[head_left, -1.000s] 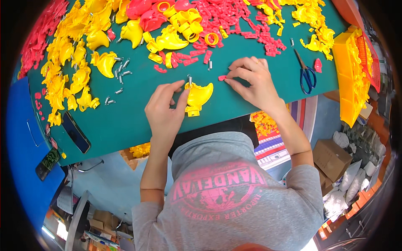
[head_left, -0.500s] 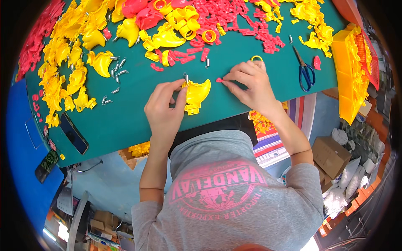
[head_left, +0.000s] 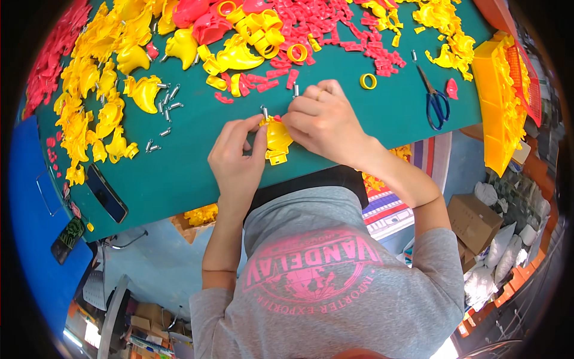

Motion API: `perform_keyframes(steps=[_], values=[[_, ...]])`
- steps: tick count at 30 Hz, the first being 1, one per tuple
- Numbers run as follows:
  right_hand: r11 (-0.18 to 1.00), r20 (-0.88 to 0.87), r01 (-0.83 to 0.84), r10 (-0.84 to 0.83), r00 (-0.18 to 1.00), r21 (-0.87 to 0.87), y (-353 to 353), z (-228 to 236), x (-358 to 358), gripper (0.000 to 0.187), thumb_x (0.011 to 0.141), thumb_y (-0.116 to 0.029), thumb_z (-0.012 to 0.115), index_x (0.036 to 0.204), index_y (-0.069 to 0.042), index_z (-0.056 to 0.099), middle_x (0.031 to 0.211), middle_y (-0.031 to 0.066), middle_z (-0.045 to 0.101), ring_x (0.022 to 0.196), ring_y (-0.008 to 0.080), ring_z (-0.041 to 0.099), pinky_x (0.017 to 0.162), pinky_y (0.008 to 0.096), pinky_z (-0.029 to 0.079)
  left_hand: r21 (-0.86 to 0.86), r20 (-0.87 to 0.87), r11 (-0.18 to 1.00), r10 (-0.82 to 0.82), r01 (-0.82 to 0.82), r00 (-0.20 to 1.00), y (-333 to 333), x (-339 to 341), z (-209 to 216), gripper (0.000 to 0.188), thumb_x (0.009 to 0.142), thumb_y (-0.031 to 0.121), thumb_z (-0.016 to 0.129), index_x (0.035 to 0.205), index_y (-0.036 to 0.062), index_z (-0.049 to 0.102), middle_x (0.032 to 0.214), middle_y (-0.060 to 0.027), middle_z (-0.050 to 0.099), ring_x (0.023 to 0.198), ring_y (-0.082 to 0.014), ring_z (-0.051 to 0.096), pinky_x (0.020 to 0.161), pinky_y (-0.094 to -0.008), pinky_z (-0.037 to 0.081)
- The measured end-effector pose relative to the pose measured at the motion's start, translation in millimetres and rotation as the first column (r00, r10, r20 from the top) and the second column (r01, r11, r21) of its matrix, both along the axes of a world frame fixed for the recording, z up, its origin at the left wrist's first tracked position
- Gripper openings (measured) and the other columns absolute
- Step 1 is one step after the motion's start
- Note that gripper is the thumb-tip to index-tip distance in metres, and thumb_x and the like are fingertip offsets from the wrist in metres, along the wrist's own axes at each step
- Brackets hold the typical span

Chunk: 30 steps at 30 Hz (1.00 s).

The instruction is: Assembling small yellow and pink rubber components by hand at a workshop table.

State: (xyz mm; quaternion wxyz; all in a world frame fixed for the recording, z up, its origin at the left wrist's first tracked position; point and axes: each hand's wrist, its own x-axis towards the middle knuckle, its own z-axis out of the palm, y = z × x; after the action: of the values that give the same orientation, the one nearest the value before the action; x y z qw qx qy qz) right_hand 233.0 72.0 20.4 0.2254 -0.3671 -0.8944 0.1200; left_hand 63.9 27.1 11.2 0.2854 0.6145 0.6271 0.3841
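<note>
A yellow curved plastic part [head_left: 277, 142] lies between my hands near the table's front edge. My left hand [head_left: 236, 149] pinches its left side with thumb and forefinger. A small metal spring [head_left: 266, 112] stands up at those fingertips. My right hand [head_left: 326, 122] is closed over the part's right side and hides its curved tip. A bit of red [head_left: 277, 118] shows at the top of the yellow part, by the right fingertips. Most of the small red piece in that hand is covered.
Yellow shell parts [head_left: 107, 78] heap up at left, with loose springs [head_left: 167, 105] beside them. Small red pieces [head_left: 317, 30] and yellow rings [head_left: 266, 36] cover the back. At right are a lone yellow ring [head_left: 368, 81], scissors [head_left: 436, 105] and a yellow bin [head_left: 493, 107]. A phone [head_left: 105, 191] lies front left.
My right hand has moved left with the small red piece, from beside the yellow part onto it. This uncovers the lone yellow ring. My left hand keeps its pinch almost unmoved.
</note>
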Motion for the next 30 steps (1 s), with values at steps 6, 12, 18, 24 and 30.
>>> perform_keyframes(steps=[6, 12, 18, 24, 30], values=[[0.979, 0.155, -0.101, 0.129, 0.979, -0.176, 11, 10, -2, 0.008, 0.066, -0.016, 0.066, 0.07, -0.012, 0.06, 0.071, 0.0013, 0.051, 0.074, 0.0159, 0.052, 0.075, 0.031, 0.037, -0.037, -0.021, 0.999, -0.021, 0.02, 1.0, -3, -5, 3, 0.02, 0.071, -0.001, 0.067, 0.09, 0.0039, 0.064, 0.076, -0.0045, 0.058, 0.052, -0.0109, 0.046, 0.047, -0.0227, 0.039], [0.926, -0.307, 0.3, -0.362, 0.88, -0.231, 62, 23, 52, 0.01, 0.078, -0.015, 0.063, 0.082, -0.005, 0.064, 0.071, 0.0068, 0.061, 0.06, 0.0171, 0.058, 0.051, 0.0281, 0.044, -0.058, 0.029, 0.998, -0.009, 0.01, 1.0, -21, -19, 12, 0.034, 0.065, -0.002, 0.071, 0.098, 0.0032, 0.062, 0.085, -0.0055, 0.058, 0.055, -0.0082, 0.044, 0.048, -0.0203, 0.033], [0.762, -0.232, 0.639, -0.643, 0.729, -0.103, 125, 3, 126, 0.021, 0.076, -0.022, 0.066, 0.085, -0.003, 0.066, 0.072, 0.0045, 0.063, 0.06, 0.0115, 0.056, 0.055, 0.0254, 0.045, -0.099, 0.083, 0.989, -0.103, 0.111, 0.991, -37, -15, 14, 0.038, 0.064, -0.001, 0.073, 0.1, 0.0035, 0.061, 0.083, -0.0052, 0.058, 0.057, -0.0083, 0.045, 0.048, -0.0198, 0.032], [0.351, 0.093, 0.811, -0.893, 0.44, -0.468, 148, 81, 116, 0.02, 0.078, -0.015, 0.057, 0.093, -0.003, 0.06, 0.085, 0.0147, 0.06, 0.076, 0.0278, 0.06, 0.062, 0.0376, 0.048, -0.049, 0.059, 0.998, -0.031, 0.034, 0.998, -32, -29, 11, 0.025, 0.071, -0.004, 0.066, 0.096, 0.0006, 0.062, 0.079, -0.0059, 0.058, 0.057, -0.0084, 0.048, 0.048, -0.0194, 0.036], [0.612, -0.299, 0.758, -0.697, 0.652, 0.224, 180, 12, 149, 0.021, 0.077, -0.018, 0.058, 0.088, 0.0, 0.061, 0.077, 0.0185, 0.06, 0.08, 0.0331, 0.059, 0.072, 0.0405, 0.046, -0.081, 0.048, 0.996, 0.045, -0.041, 0.998, -34, -33, 4, 0.019, 0.074, -0.003, 0.065, 0.093, -0.0012, 0.063, 0.073, -0.0057, 0.058, 0.058, -0.0086, 0.05, 0.051, -0.0197, 0.039]])
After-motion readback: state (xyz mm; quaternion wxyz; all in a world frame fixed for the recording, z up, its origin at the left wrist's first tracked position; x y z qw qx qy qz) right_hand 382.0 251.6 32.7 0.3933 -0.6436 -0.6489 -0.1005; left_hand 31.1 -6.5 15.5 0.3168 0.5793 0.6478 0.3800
